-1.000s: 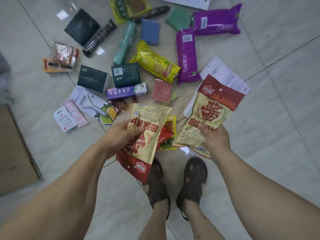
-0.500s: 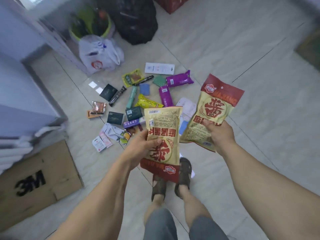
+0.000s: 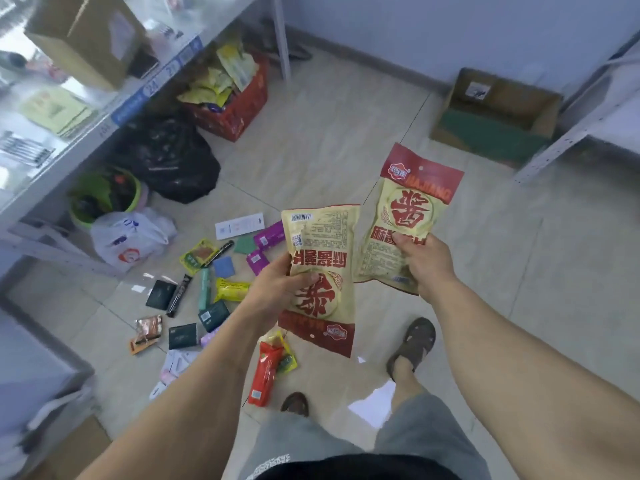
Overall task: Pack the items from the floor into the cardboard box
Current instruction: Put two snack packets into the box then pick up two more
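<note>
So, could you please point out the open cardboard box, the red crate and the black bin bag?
open cardboard box [image 3: 540, 114]: head view, right inner wall.
red crate [image 3: 239, 112]: head view, front side wall.
black bin bag [image 3: 169, 157]: head view, middle of the bulging plastic.

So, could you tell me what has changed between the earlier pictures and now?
The person has straightened up and turned toward the open cardboard box, lifting both pouches away from the floor items. The left hand and right hand each still grip one pouch.
</note>
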